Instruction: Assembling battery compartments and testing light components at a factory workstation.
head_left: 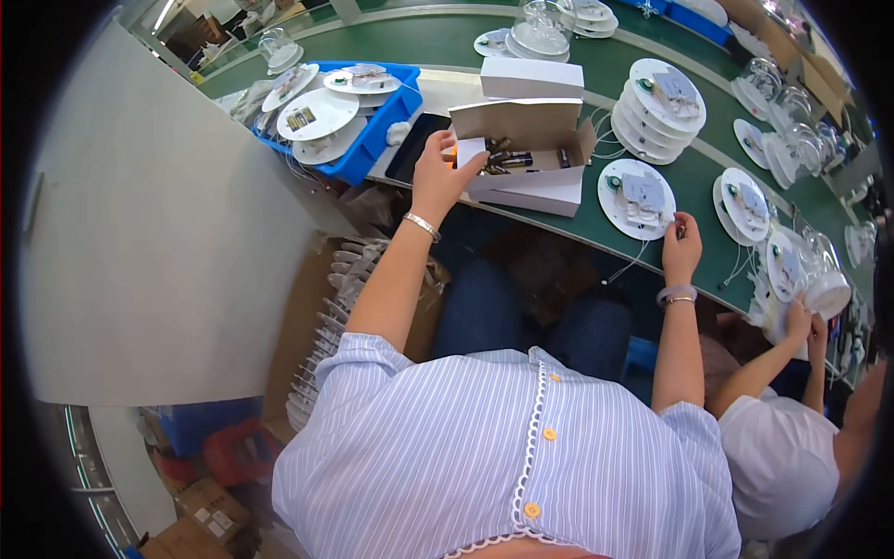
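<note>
My left hand [438, 179] is closed on the left end of an open white cardboard box [521, 191], its thumb over a white flap. Several small dark batteries [507, 160] lie loose inside that box. On the green work surface to its right rests a round white lamp base [612, 207] with a grey module and thin white wires. At the right edge of this base is my right hand [683, 250], fingers curled together. Something small and dark shows between them, but I cannot make out what it is.
A blue bin [377, 149] of round white plates stands left of the box. Stacked lamp bases [652, 130] stand beyond my right hand, with clear domes [540, 30] farther back. At right, a co-worker's hands [799, 321] are near a white-rimmed dome [827, 293].
</note>
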### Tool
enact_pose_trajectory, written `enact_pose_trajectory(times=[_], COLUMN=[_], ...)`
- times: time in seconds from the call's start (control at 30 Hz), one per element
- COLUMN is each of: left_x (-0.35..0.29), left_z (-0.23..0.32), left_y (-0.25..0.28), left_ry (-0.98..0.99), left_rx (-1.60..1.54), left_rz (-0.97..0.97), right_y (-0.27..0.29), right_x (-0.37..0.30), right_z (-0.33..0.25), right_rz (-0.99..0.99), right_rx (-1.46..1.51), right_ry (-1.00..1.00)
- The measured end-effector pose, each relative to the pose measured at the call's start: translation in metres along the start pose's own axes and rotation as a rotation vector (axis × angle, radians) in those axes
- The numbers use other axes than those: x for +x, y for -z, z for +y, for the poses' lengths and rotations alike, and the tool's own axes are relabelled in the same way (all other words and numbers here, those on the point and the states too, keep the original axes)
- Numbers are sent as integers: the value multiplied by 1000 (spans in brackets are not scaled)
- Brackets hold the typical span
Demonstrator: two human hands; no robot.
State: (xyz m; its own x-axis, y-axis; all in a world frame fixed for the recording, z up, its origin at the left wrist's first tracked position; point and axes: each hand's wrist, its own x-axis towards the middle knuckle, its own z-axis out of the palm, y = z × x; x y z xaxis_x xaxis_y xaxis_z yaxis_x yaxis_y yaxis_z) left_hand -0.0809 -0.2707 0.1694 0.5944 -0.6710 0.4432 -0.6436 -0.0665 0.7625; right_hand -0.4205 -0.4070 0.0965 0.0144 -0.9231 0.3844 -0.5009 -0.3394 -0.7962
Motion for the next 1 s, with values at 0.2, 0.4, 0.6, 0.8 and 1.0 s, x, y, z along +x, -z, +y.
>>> enact_pose_trajectory(times=[0.2,0.4,0.6,0.8,1.0], left_x=[-3,12,-23,-148,-260], left_z=[40,-21,-20,-107,-206], left_y=[10,-10,19,79,141], left_ry=[-80,71,517,303,647], left_rx=[363,-364,-807,-460,145], left_rz=[-167,42,-86,157,156], right_y=[2,2,-6,-1,1], right_x=[-6,-5,-2,3,7], right_z=[-6,-12,5,11,19], right_rz=[25,17,49,45,57], right_rx=[-41,-28,-93,-111,-57], right_ry=[40,73,163,196,192])
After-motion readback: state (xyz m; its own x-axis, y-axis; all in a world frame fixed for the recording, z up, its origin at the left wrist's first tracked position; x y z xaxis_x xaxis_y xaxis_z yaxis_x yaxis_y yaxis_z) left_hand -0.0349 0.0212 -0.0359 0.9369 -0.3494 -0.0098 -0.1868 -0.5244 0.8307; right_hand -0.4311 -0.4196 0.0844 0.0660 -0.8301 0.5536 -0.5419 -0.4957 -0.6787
